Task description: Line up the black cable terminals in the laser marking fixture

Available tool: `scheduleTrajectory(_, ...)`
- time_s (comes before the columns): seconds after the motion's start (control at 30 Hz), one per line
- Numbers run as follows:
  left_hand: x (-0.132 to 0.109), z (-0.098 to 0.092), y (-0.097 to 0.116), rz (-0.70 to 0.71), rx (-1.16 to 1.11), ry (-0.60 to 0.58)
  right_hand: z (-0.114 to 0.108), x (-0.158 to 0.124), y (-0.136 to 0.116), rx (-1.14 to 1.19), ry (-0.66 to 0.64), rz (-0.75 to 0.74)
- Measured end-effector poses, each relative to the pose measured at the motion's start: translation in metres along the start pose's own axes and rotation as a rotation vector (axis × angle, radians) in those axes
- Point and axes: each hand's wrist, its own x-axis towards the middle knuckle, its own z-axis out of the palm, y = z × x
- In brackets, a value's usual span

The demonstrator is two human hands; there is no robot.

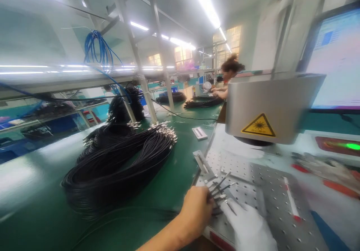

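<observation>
Fingers of the left hand (197,209) pinch a fan of black cable ends (221,193) on the perforated plate (270,198), just below the laser head (270,108); the gloved right hand (247,228) presses flat beside them, holding nothing. Risk: tips splay unevenly, or a hand strays beneath the laser head.

Right hand (249,226) cut off below; left hand's (197,209) fingertips hidden; monitor (336,56) blurred
</observation>
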Motion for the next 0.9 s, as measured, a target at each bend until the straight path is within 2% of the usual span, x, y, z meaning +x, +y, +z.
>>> scheduleTrajectory(0.17, 0.001, -0.001, 0.002, -0.005, 0.024, -0.045, -0.003, -0.002, 0.000, -0.011, 0.015, -0.006)
scheduleTrajectory(0.4, 0.000, 0.007, 0.001, -0.012, 0.099, -0.022, 0.002, -0.001, 0.001, 0.016, 0.009, -0.005)
scheduleTrajectory(0.67, 0.006, 0.001, -0.001, -0.019, -0.046, -0.031, 0.001, 0.010, 0.002, 0.031, -0.009, 0.096)
scheduleTrajectory(0.83, 0.011, -0.002, 0.002, -0.047, -0.100, -0.090, -0.002, 0.015, 0.006, -0.067, -0.001, -0.082)
scheduleTrajectory(0.9, 0.012, 0.000, 0.003, -0.053, -0.075, -0.100, -0.002, 0.015, 0.007, -0.050, 0.005, -0.094)
